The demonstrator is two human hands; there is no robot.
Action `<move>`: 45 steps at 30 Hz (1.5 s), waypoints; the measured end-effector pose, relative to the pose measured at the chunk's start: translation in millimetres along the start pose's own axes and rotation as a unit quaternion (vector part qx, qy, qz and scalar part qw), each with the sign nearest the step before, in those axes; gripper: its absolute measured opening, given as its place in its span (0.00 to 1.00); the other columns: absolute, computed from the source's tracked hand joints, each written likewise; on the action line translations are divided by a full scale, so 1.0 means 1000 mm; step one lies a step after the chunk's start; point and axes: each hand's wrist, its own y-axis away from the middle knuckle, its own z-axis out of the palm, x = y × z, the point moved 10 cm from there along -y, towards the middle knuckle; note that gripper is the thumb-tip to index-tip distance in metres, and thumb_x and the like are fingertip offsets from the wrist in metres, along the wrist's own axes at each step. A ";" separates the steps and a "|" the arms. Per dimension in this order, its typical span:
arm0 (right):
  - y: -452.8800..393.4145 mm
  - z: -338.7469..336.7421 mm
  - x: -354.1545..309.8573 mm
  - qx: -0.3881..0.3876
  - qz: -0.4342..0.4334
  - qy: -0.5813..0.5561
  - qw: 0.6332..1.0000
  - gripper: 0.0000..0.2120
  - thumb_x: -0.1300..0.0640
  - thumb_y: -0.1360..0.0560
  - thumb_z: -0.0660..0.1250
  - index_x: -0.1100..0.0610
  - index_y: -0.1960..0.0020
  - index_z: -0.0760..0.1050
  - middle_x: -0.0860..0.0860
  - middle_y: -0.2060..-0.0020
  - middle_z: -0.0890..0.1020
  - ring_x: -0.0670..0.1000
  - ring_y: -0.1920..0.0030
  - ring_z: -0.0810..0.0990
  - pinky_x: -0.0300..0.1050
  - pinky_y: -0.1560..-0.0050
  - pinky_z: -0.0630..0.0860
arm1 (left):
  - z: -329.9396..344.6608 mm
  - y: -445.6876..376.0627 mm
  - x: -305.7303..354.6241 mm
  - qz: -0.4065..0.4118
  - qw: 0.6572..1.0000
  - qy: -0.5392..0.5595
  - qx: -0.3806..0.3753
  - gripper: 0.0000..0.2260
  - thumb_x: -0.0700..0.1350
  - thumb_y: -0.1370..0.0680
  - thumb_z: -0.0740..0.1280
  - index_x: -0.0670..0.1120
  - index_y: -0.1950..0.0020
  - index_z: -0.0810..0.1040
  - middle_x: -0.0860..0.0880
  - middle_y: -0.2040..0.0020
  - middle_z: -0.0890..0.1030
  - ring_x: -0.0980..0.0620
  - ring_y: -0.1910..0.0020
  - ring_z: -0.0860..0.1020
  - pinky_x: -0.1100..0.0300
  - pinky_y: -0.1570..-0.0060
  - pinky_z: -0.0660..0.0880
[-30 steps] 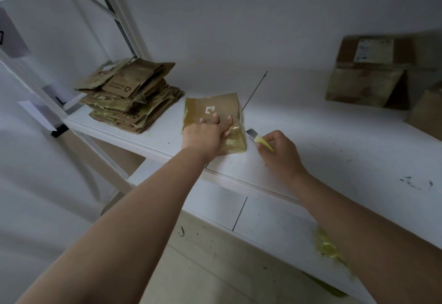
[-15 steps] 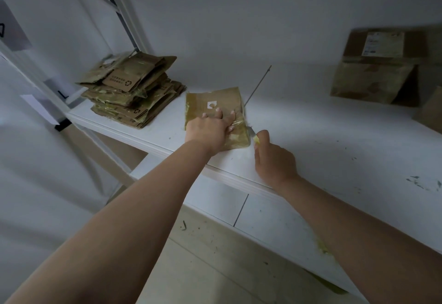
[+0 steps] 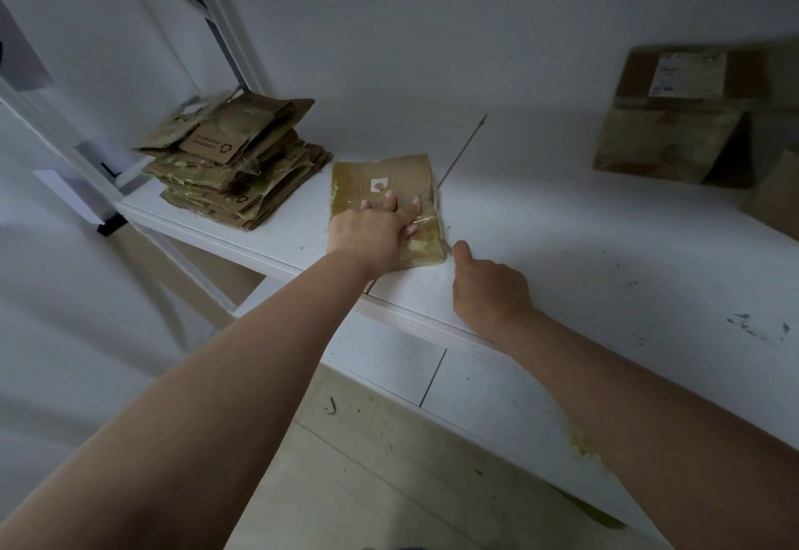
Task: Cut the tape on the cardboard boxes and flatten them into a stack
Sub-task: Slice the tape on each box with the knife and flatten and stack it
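Note:
A small taped cardboard box point(image 3: 391, 180) lies flat on the white shelf point(image 3: 562, 242). My left hand point(image 3: 372, 231) presses down on its near half with fingers spread. My right hand point(image 3: 486, 290) sits just right of the box's near right corner, curled round a utility knife that is almost wholly hidden; only a sliver of blade point(image 3: 449, 249) shows at the box edge. A stack of flattened boxes point(image 3: 229, 160) stands at the shelf's left end.
Unflattened cardboard boxes point(image 3: 674, 117) stand at the back right, with another box corner point(image 3: 778, 199) at the right edge. A metal rack upright point(image 3: 216, 17) rises behind the stack. A lower shelf point(image 3: 475, 398) and the floor lie below.
My right hand has moved left to the box's near right corner, and the yellow knife handle is now hidden in the fist. My left hand stays pressed on the box.

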 end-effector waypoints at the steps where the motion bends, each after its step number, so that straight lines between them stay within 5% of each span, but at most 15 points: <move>1: 0.001 0.001 -0.001 -0.010 -0.007 0.007 1.000 0.15 0.62 0.25 0.57 0.58 0.38 0.63 0.57 0.54 0.81 0.62 0.54 0.80 0.46 0.63 0.65 | 0.000 0.000 0.000 0.001 1.000 0.002 -0.003 0.22 0.48 0.15 0.50 0.63 0.23 0.49 0.54 0.21 0.53 0.42 0.24 0.58 0.44 0.41 0.73; 7: 0.007 -0.003 0.006 0.009 0.011 -0.038 0.999 0.08 0.58 0.22 0.56 0.58 0.44 0.66 0.57 0.55 0.81 0.62 0.54 0.80 0.45 0.63 0.65 | -0.007 0.007 0.001 -0.025 0.995 0.098 -0.022 0.23 0.59 0.19 0.48 0.61 0.23 0.56 0.54 0.21 0.56 0.42 0.24 0.57 0.45 0.36 0.67; 11: 0.017 -0.014 0.029 0.083 0.073 -0.132 0.985 0.10 0.56 0.20 0.55 0.60 0.42 0.67 0.59 0.56 0.80 0.63 0.55 0.79 0.46 0.64 0.63 | -0.015 0.010 0.006 -0.121 0.979 0.162 0.015 0.29 0.70 0.24 0.53 0.54 0.35 0.76 0.46 0.36 0.76 0.39 0.32 0.70 0.48 0.43 0.71; 16: 0.019 -0.013 0.038 0.098 0.099 -0.203 0.969 0.10 0.57 0.20 0.55 0.62 0.44 0.67 0.59 0.59 0.78 0.63 0.57 0.77 0.46 0.64 0.62 | -0.025 0.010 0.017 -0.088 0.981 0.162 0.069 0.11 0.52 0.24 0.62 0.45 0.55 0.78 0.48 0.53 0.78 0.44 0.39 0.74 0.38 0.31 0.58; 19: 0.020 -0.015 0.045 0.117 0.110 -0.259 0.952 0.08 0.57 0.20 0.56 0.62 0.48 0.67 0.56 0.64 0.73 0.64 0.59 0.76 0.46 0.65 0.62 | -0.020 0.012 0.000 -0.039 0.985 0.158 0.063 0.08 0.47 0.24 0.62 0.46 0.52 0.79 0.49 0.39 0.78 0.45 0.28 0.64 0.37 0.28 0.48; 24: 0.019 -0.015 0.049 0.118 0.114 -0.289 0.943 0.09 0.55 0.19 0.56 0.62 0.48 0.68 0.61 0.60 0.78 0.64 0.58 0.76 0.47 0.64 0.63 | -0.001 0.019 -0.066 -0.057 0.978 0.191 0.067 0.15 0.41 0.24 0.65 0.49 0.38 0.80 0.51 0.31 0.74 0.44 0.27 0.64 0.40 0.28 0.57; 28: 0.015 -0.015 0.043 0.104 0.077 -0.272 0.954 0.09 0.54 0.19 0.56 0.59 0.47 0.71 0.59 0.60 0.79 0.64 0.57 0.77 0.48 0.63 0.65 | -0.012 0.027 -0.068 -0.018 0.961 0.253 0.113 0.20 0.29 0.29 0.61 0.44 0.44 0.83 0.44 0.38 0.80 0.39 0.32 0.71 0.47 0.33 0.68; 33: 0.011 -0.011 0.041 0.087 0.066 -0.277 0.955 0.13 0.47 0.20 0.53 0.56 0.49 0.70 0.51 0.65 0.74 0.62 0.58 0.77 0.47 0.63 0.67 | -0.015 0.026 -0.053 -0.044 0.927 0.352 0.125 0.12 0.39 0.32 0.66 0.43 0.50 0.73 0.46 0.54 0.78 0.44 0.55 0.78 0.54 0.56 0.75; 36: 0.012 -0.013 0.042 0.098 0.070 -0.286 0.951 0.17 0.44 0.25 0.49 0.56 0.51 0.68 0.50 0.65 0.73 0.62 0.59 0.77 0.47 0.64 0.66 | -0.010 0.025 -0.044 -0.029 0.941 0.320 0.104 0.28 0.52 0.35 0.64 0.46 0.37 0.64 0.43 0.41 0.73 0.39 0.41 0.73 0.44 0.41 0.71; 38: 0.013 -0.015 0.041 0.100 0.070 -0.287 0.950 0.17 0.45 0.26 0.49 0.56 0.51 0.67 0.50 0.65 0.72 0.62 0.59 0.77 0.47 0.64 0.64 | -0.012 0.028 -0.035 0.020 0.963 0.245 0.110 0.38 0.60 0.36 0.59 0.53 0.26 0.58 0.43 0.27 0.62 0.37 0.26 0.56 0.36 0.31 0.56; 40: 0.014 -0.017 0.039 0.102 0.066 -0.285 0.951 0.17 0.45 0.26 0.49 0.57 0.51 0.67 0.50 0.66 0.72 0.63 0.59 0.77 0.46 0.64 0.63 | -0.011 0.031 -0.016 0.098 0.968 0.203 0.108 0.38 0.65 0.33 0.55 0.61 0.23 0.52 0.48 0.21 0.52 0.41 0.22 0.45 0.34 0.29 0.48; 45: 0.020 -0.020 0.030 0.096 0.036 -0.241 0.965 0.20 0.45 0.27 0.51 0.59 0.49 0.71 0.52 0.68 0.72 0.63 0.60 0.77 0.48 0.65 0.66 | 0.011 0.017 -0.011 0.100 0.981 0.153 0.065 0.31 0.72 0.25 0.48 0.66 0.24 0.48 0.52 0.20 0.51 0.47 0.22 0.47 0.39 0.27 0.50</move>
